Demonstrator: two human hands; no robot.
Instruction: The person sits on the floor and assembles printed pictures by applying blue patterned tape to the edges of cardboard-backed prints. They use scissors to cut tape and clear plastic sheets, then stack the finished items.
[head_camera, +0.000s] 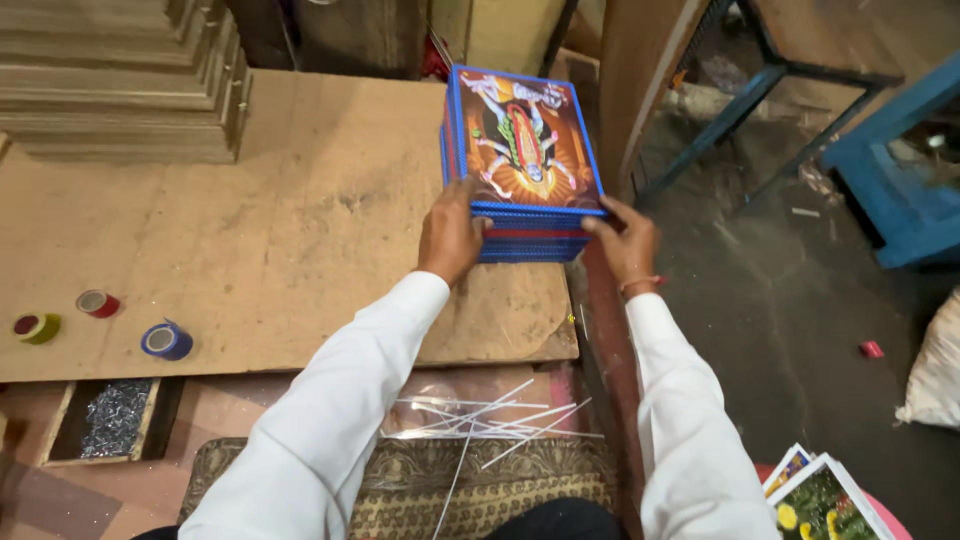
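A stack of blue-framed colourful pictures (525, 140) stands on the right part of a brown wooden board (260, 230). My left hand (450, 235) presses against the stack's near left corner. My right hand (625, 240) grips its near right corner, at the board's right edge. Both arms wear white sleeves. The top picture shows a many-armed figure on an orange and red ground.
Three tape rolls lie at the board's near left: yellow-green (37, 327), red (98, 303), blue (166, 341). A small box of nails (113, 418) sits below them. Thin metal strips (480, 420) lie on a mat. Stacked boards (120, 75) stand far left, blue furniture (890, 170) right, loose prints (815, 490) bottom right.
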